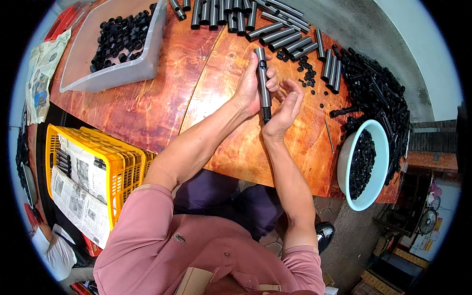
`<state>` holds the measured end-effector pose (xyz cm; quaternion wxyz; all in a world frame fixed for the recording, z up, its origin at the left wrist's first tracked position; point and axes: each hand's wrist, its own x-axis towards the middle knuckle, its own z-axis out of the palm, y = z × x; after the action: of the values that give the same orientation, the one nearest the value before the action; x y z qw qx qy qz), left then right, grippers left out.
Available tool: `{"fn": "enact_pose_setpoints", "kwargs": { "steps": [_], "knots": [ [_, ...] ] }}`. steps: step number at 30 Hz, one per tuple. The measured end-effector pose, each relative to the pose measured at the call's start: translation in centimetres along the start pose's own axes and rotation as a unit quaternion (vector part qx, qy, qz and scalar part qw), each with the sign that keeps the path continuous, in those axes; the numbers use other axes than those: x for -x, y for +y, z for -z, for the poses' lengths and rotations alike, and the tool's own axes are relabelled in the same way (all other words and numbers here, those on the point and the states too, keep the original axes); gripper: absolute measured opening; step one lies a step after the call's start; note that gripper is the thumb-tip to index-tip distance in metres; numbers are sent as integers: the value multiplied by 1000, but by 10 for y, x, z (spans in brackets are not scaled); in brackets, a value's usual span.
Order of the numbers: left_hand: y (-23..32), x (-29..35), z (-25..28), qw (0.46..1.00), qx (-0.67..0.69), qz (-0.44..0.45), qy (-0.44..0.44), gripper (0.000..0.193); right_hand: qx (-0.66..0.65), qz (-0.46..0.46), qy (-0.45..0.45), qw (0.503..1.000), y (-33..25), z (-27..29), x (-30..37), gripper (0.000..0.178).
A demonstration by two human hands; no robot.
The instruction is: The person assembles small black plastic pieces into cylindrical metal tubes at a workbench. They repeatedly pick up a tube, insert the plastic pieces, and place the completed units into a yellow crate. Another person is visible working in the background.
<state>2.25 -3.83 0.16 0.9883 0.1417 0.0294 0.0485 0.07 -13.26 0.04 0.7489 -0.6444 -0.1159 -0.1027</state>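
Above the middle of the wooden table, my left hand [249,89] is wrapped round a grey metal tube [263,84] with cut-outs near its far end. From the tube's near end sticks a narrower black piece [266,114]. My right hand [283,113] is beside that near end, its palm against or very close to the black piece; actual contact is hard to tell. Its fingers are apart and loosely bent, with nothing seen gripped in them. Similar grey tubes [279,37] lie in rows at the table's far side.
A translucent bin [113,81] of black caps stands far left. Small black discs [309,73] and a thin rod [329,136] lie to the right. A heap of black parts [381,88] and a pale blue basin [379,167] line the right edge. Yellow crates [115,162] stand left.
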Motion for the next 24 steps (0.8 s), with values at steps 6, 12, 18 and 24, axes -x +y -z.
{"fn": "enact_pose_setpoints", "kwargs": {
  "steps": [6, 12, 18, 24],
  "knots": [
    [-5, 1, 3, 1000, 12, 11, -8, 43, -10, -1, 12, 1000, 2, 1, -2, 50],
    [-9, 3, 0, 1000, 15, 20, 5, 43, -11, 0, 24, 1000, 3, 2, -3, 47],
    [-13, 5, 1, 1000, 2, 26, 14, 42, -4, 8, 29, 1000, 3, 3, -5, 46],
    [-20, 10, -3, 999, 8, 43, 14, 44, -43, -15, 35, 998, -5, 0, -6, 46]
  ]
}}
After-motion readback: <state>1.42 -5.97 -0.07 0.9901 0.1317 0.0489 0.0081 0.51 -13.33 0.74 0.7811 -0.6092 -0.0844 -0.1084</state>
